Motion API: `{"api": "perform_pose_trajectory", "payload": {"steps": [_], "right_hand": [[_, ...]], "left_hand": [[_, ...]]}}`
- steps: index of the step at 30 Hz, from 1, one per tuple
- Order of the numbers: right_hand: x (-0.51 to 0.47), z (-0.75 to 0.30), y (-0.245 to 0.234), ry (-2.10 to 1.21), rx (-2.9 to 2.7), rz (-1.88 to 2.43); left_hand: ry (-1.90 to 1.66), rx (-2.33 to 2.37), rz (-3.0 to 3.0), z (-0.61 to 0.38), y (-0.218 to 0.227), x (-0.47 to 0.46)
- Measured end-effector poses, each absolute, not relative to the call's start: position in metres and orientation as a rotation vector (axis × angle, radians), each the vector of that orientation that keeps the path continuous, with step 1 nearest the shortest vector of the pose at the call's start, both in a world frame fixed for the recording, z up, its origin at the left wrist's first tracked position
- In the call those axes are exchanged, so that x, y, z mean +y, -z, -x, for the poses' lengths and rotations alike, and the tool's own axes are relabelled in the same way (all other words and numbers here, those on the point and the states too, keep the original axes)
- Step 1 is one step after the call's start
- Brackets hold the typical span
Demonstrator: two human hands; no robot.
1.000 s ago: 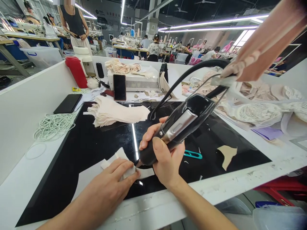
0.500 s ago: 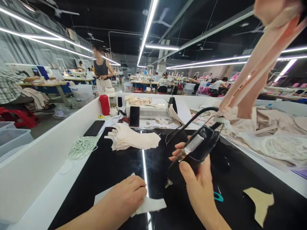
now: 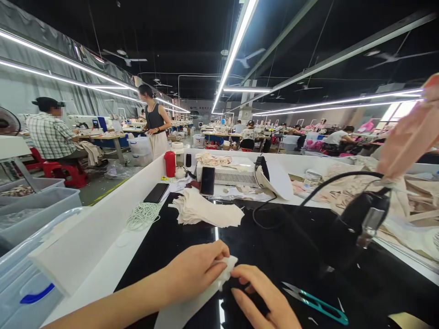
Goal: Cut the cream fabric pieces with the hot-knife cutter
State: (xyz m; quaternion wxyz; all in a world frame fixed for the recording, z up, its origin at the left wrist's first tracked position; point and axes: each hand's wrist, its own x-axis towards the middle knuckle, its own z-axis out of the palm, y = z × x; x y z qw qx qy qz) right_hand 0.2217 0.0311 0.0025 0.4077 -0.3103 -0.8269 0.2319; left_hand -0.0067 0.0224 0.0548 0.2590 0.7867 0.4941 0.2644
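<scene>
My left hand pinches a small white fabric piece with its thumb and fingers. Under that hand, a paler flat sheet lies on the black tabletop. My right hand is at the right edge of the fabric, thumb and forefinger apart; the forefinger tip reaches the fabric or is just beside it. Right of my hands, a black corded handheld tool with a metal clip hangs from a pink cloth strap, blurred. Teal thread snips lie beside my right hand.
Ahead is a stack of cream fabric pieces. A phone leans on a white vented box. Pale green cord lies left, near another dark phone. Cloth piles fill the right side. Other people stand or sit beyond.
My right hand has let go of the black handheld tool, which now hangs farther right, and has come over to the fabric. My left hand has lifted and gripped the fabric's edge.
</scene>
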Motion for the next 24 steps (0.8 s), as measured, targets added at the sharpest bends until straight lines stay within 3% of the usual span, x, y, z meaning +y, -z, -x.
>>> {"api": "perform_pose_trajectory", "payload": {"steps": [5,14,24], "right_hand": [[0.032,-0.183,0.005,-1.087,-2.095,0.807],[0.050,-0.149,-0.004,-1.474,-1.790,0.815],[0.110,-0.146,-0.021,-1.167,-1.833,0.992]], "left_hand": [[-0.881,1.355,-1.947,0.011,-0.070,0.029],[-1.073,1.486,-1.793,0.043,-0.066,0.037],[-1.192,1.708,-1.689,0.080,-0.066,0.077]]}}
